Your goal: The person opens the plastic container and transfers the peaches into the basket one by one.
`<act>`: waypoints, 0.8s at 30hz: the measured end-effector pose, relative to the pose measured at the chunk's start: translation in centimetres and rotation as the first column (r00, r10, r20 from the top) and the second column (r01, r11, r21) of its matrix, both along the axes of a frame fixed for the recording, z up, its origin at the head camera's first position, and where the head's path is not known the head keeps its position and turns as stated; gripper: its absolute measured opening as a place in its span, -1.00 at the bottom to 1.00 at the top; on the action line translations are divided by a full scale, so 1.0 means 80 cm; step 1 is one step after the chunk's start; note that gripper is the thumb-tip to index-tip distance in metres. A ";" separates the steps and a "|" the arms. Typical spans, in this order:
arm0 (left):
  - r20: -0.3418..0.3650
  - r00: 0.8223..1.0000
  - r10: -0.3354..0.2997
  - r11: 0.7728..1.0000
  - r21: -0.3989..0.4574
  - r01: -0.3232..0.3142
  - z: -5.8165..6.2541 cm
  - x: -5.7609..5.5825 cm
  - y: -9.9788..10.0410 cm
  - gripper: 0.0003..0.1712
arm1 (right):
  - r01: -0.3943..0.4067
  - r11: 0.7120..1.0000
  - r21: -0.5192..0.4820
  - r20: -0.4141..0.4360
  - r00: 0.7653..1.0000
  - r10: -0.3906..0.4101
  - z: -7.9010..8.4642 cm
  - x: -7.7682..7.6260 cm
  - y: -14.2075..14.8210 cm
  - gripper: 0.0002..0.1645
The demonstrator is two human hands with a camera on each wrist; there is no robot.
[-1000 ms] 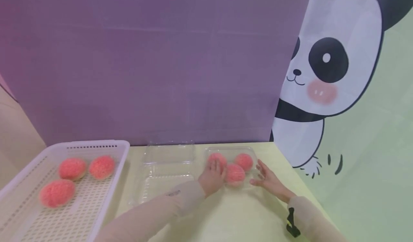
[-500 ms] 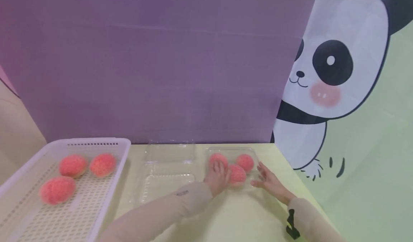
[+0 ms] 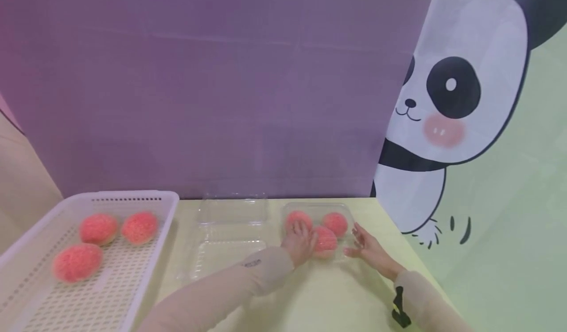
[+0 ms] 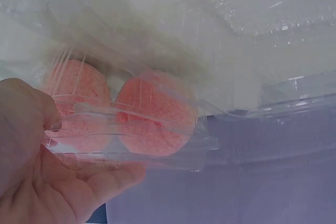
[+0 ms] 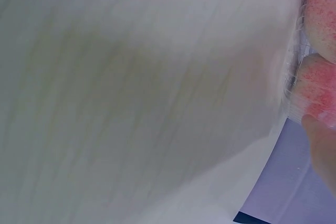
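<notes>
A clear plastic container (image 3: 341,209) on the pale yellow table holds three pink fuzzy balls (image 3: 335,222). My left hand (image 3: 300,243) is at its left side. In the left wrist view the left hand (image 4: 47,182) pinches the container's rim (image 4: 131,158) between thumb and fingers, with two pink balls (image 4: 152,114) just behind. My right hand (image 3: 365,246) lies with straight, spread fingers against the container's right edge. In the right wrist view one fingertip (image 5: 321,145) shows beside the balls (image 5: 317,90).
An open, empty clear clamshell (image 3: 228,243) lies left of the container. A white perforated basket (image 3: 133,196) at the far left holds three more pink balls (image 3: 98,227). A purple board (image 3: 212,86) stands behind the table. The table's edge (image 3: 398,228) runs close on the right.
My left hand has shifted slightly to the right along the container's side. The right hand and the balls stay as they were.
</notes>
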State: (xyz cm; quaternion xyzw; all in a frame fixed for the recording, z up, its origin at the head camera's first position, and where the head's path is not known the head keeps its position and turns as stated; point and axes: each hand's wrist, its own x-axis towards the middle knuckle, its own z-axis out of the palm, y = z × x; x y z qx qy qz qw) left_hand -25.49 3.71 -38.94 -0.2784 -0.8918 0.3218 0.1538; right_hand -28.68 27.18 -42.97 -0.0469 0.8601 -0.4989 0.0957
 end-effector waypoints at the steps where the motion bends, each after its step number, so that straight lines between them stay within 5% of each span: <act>1: 0.008 1.000 0.003 1.000 0.001 -0.003 0.000 0.000 0.000 -0.56 | 0.000 1.000 -0.002 0.002 1.000 0.000 -0.001 0.000 0.000 0.17; 16: -0.052 0.998 -0.020 0.997 -0.069 0.016 0.000 -0.006 0.001 -0.55 | -0.002 1.000 0.030 -0.010 1.000 0.003 0.008 -0.002 -0.005 0.15; 24: -0.017 1.000 -0.004 0.997 -0.073 0.003 0.003 -0.003 0.004 -0.54 | 0.006 1.000 0.023 -0.015 1.000 -0.005 0.004 -0.002 -0.005 0.14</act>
